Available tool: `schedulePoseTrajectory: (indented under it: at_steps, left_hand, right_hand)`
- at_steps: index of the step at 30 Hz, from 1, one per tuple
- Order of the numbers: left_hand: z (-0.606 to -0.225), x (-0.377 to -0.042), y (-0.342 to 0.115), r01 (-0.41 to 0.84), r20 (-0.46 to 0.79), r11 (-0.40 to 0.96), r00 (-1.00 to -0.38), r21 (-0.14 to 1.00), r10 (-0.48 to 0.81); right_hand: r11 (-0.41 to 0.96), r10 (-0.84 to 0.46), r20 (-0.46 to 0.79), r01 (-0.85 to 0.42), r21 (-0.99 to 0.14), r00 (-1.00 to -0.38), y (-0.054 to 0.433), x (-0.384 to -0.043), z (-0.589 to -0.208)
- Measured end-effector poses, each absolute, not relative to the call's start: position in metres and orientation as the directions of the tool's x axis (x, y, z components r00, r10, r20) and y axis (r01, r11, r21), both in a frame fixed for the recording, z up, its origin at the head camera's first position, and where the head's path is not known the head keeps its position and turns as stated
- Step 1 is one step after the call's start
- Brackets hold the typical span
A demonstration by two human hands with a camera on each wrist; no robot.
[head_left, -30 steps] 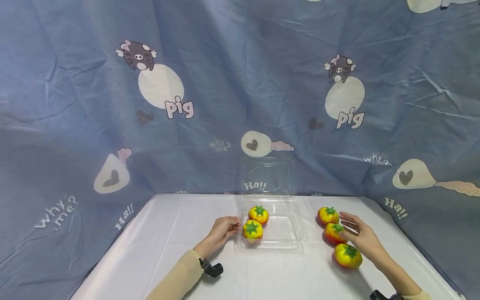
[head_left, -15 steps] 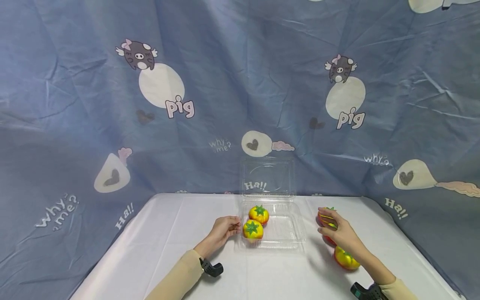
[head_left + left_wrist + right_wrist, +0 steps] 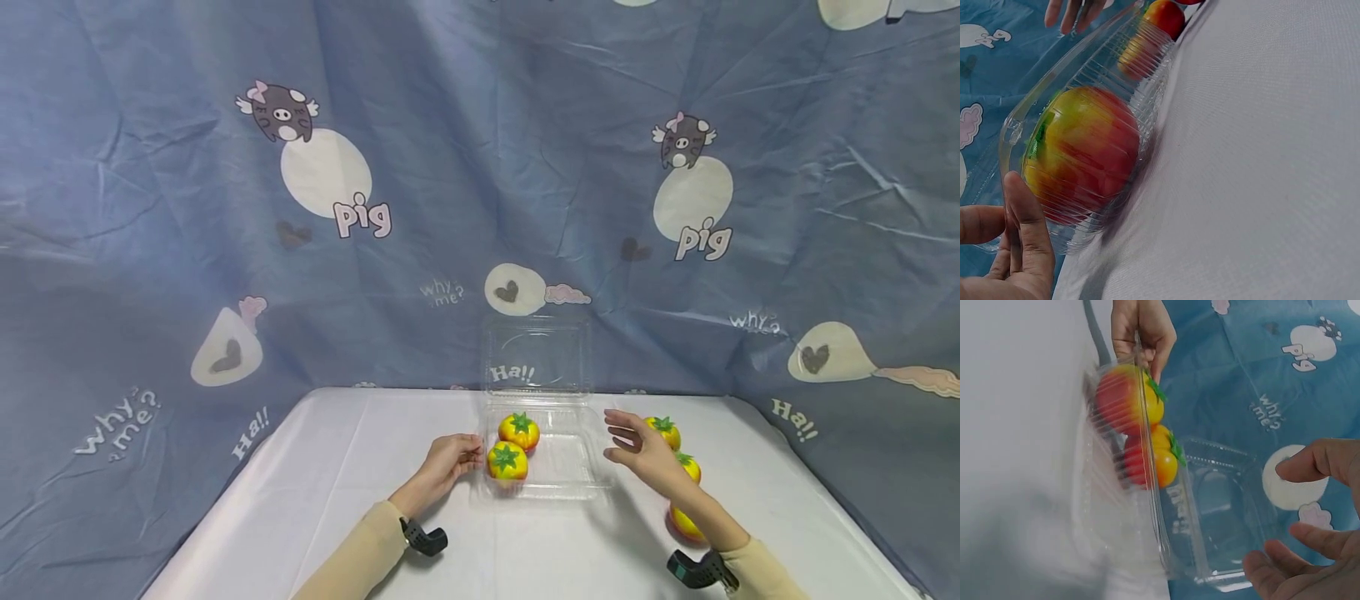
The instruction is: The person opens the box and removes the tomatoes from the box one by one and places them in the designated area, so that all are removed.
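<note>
A clear plastic clamshell box (image 3: 564,457) stands on the table, its lid (image 3: 537,354) raised at the back. Two yellow-and-red tomato-like fruits with green leafy tops, a rear fruit (image 3: 518,432) and a front fruit (image 3: 507,461), sit in its left half. My left hand (image 3: 444,467) pinches the box's left rim between thumb and fingers, plainly seen in the left wrist view. My right hand (image 3: 647,457) hovers by the box's right edge, fingers spread and nothing in them. Behind it, three similar fruits, a far one (image 3: 663,431), a middle one (image 3: 691,468) and a near one (image 3: 686,525), are partly covered by hand and forearm.
A white cloth covers the table (image 3: 547,550). Behind it hangs a blue curtain (image 3: 450,167) with printed pigs and words, close to the raised lid. Both wrists wear a black strap device, such as the left wrist device (image 3: 424,538).
My right hand has moved left from over the right-hand fruits to the box's right edge, carrying nothing. The left hand and the box have stayed in place.
</note>
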State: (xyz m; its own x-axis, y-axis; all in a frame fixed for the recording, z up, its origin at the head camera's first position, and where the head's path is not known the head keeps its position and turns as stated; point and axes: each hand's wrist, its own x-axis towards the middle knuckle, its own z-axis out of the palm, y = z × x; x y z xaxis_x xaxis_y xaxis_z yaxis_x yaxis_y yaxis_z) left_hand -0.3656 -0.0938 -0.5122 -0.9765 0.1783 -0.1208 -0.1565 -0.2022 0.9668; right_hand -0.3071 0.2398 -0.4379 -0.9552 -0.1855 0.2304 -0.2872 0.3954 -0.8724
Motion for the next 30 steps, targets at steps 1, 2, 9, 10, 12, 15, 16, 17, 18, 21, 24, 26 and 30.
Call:
schedulePoseTrajectory:
  at_steps: [1, 2, 9, 10, 12, 15, 16, 17, 18, 21, 24, 26, 30]
  left_hand:
    - [-0.512, -0.365, -0.094, -0.155, -0.119, -0.204, -0.976, 0.967, 0.180]
    - [-0.512, -0.365, -0.094, -0.153, -0.117, -0.203, -0.977, 0.967, 0.181]
    - [-0.514, -0.365, -0.095, -0.158, -0.125, -0.199, -0.978, 0.967, 0.169]
    - [-0.514, -0.366, -0.095, -0.158, -0.126, -0.196, -0.978, 0.968, 0.167]
    - [-0.514, -0.366, -0.095, -0.159, -0.128, -0.188, -0.978, 0.969, 0.167]
    - [-0.515, -0.368, -0.094, -0.162, -0.133, -0.182, -0.977, 0.970, 0.165]
    - [-0.515, -0.368, -0.094, -0.159, -0.130, -0.180, -0.977, 0.971, 0.166]
    - [-0.515, -0.369, -0.094, -0.158, -0.128, -0.180, -0.977, 0.971, 0.168]
    - [-0.515, -0.369, -0.094, -0.155, -0.125, -0.178, -0.978, 0.972, 0.169]
    - [-0.515, -0.369, -0.095, -0.148, -0.117, -0.178, -0.978, 0.973, 0.173]
    - [-0.516, -0.369, -0.095, -0.140, -0.109, -0.175, -0.978, 0.974, 0.176]
    - [-0.516, -0.368, -0.095, -0.138, -0.107, -0.176, -0.978, 0.975, 0.177]
    - [-0.514, -0.368, -0.094, -0.148, -0.118, -0.175, -0.978, 0.973, 0.173]
  right_hand:
    - [0.397, -0.185, 0.222, -0.280, -0.874, -0.957, 0.237, -0.308, -0.438]
    - [0.402, -0.186, 0.213, -0.272, -0.874, -0.959, 0.234, -0.308, -0.437]
    - [0.415, -0.194, 0.185, -0.252, -0.874, -0.963, 0.215, -0.313, -0.437]
    - [0.412, -0.198, 0.185, -0.253, -0.875, -0.963, 0.212, -0.314, -0.437]
    - [0.416, -0.202, 0.177, -0.248, -0.875, -0.963, 0.207, -0.316, -0.439]
    - [0.407, -0.218, 0.174, -0.251, -0.878, -0.960, 0.200, -0.319, -0.441]
    - [0.403, -0.226, 0.176, -0.256, -0.879, -0.958, 0.197, -0.320, -0.442]
    - [0.400, -0.235, 0.179, -0.263, -0.878, -0.955, 0.194, -0.321, -0.442]
    - [0.392, -0.243, 0.186, -0.272, -0.879, -0.952, 0.191, -0.321, -0.442]
    - [0.381, -0.276, 0.199, -0.298, -0.875, -0.940, 0.183, -0.324, -0.445]
    - [0.357, -0.290, 0.203, -0.303, -0.884, -0.935, 0.175, -0.325, -0.448]
    - [0.346, -0.298, 0.202, -0.303, -0.888, -0.933, 0.171, -0.326, -0.451]
    - [0.356, -0.306, 0.196, -0.303, -0.884, -0.932, 0.163, -0.328, -0.455]
